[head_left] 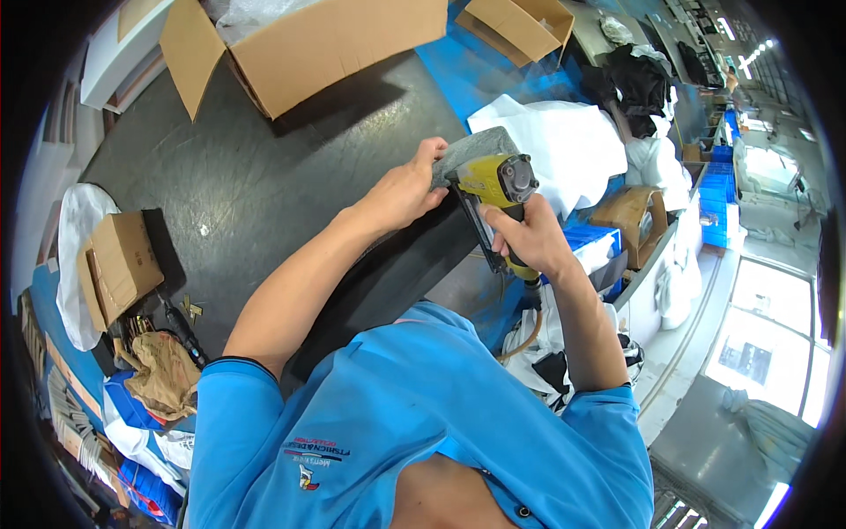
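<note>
My right hand (536, 238) is wrapped round the handle of a yellow and black air-powered nail or staple gun (481, 180). A brownish air hose (527, 342) hangs from the bottom of its grip. Pinched in my left hand (398, 194) is a grey piece that looks fabric-covered (483, 146), raised in front of me with its far end tilted up. The gun's nose lies close against this piece; whether it touches cannot be made out. My left thumb and fingers are closed on the edge nearest me.
A dark-topped table (264, 185) spreads before me. On it stand a large open carton (344, 48) and a small cardboard box (123, 264), near a crumpled brown paper bag (166, 375). White sheeting (564, 145) and a brown box (630, 220) lie to the right.
</note>
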Demonstrator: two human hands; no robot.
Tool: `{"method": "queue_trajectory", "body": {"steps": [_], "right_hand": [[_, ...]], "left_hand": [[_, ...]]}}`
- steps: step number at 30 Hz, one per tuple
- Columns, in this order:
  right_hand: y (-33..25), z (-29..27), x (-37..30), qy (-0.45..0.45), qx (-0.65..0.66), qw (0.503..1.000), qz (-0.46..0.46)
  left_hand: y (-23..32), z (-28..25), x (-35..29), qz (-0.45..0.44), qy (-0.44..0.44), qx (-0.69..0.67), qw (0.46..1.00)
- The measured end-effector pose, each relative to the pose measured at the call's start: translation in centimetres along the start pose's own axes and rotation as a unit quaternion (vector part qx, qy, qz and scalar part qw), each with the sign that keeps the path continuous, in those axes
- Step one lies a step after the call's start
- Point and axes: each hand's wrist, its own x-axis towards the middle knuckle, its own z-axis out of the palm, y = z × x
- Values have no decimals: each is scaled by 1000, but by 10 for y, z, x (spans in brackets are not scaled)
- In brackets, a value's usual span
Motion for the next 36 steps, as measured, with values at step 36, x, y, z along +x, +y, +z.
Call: {"method": "queue_trajectory", "body": {"steps": [36], "right_hand": [[-8,43,-28,1,-21,1000,-14]], "left_hand": [[-6,-21,-85,72,-46,23,996]]}}
